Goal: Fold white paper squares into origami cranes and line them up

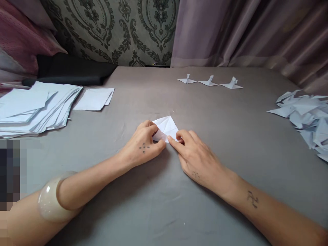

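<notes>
A small sheet of white paper with crease lines lies on the table in front of me, its near edge folded up. My left hand grips the paper's left side, fingers curled and thumb near the front edge. On the right, my right hand pinches the near right corner, its thumb pressed against the fold. The fingertips of both hands are partly hidden behind the knuckles and the paper.
Large white sheets are stacked at the left, beside smaller paper squares. Behind them lies a black cloth. Three folded paper figures stand in a row at the back. A heap of folded paper pieces lies at the right edge.
</notes>
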{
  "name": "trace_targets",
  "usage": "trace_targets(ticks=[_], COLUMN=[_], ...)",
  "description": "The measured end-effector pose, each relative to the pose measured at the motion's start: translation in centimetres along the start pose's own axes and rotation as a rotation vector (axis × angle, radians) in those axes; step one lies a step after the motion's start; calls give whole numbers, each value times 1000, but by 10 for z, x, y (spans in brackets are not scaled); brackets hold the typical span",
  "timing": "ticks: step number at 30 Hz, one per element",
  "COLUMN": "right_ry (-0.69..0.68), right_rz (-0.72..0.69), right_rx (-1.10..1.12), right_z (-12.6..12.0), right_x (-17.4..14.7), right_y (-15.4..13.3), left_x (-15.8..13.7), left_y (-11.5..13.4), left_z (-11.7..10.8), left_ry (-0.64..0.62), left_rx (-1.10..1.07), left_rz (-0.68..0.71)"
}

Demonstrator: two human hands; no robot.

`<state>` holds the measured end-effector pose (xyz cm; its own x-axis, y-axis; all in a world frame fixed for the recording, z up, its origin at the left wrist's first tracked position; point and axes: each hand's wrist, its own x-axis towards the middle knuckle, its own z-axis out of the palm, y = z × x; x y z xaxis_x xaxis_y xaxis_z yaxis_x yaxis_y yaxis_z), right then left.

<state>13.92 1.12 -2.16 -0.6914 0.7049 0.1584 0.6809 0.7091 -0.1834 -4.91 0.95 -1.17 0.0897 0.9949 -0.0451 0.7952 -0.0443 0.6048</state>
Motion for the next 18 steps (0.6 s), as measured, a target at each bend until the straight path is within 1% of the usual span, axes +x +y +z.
trace_targets(ticks=[4, 7, 9, 12, 15, 18], right_ry=[-31, -35, 39, 224, 331, 356], right_rz=[-28, -19, 28, 110, 81, 31], right_rx=[-38, 15, 102, 212, 189, 95], right_z=[-6, -10, -9, -3, 2, 4], right_x=[-2, -4, -3, 0, 3, 2], right_y=[0, 2, 4, 8, 11, 11], left_x=[-2, -4, -4, -3, -1, 2], left_y=[0, -4, -7, -12, -16, -18], left_z=[-4, -6, -7, -5, -2, 2], left_ry=[-38, -54, -51, -21, 70, 154], left_rx=[13, 15, -1, -68, -100, -19], left_rz=[2, 58, 108, 192, 317, 454])
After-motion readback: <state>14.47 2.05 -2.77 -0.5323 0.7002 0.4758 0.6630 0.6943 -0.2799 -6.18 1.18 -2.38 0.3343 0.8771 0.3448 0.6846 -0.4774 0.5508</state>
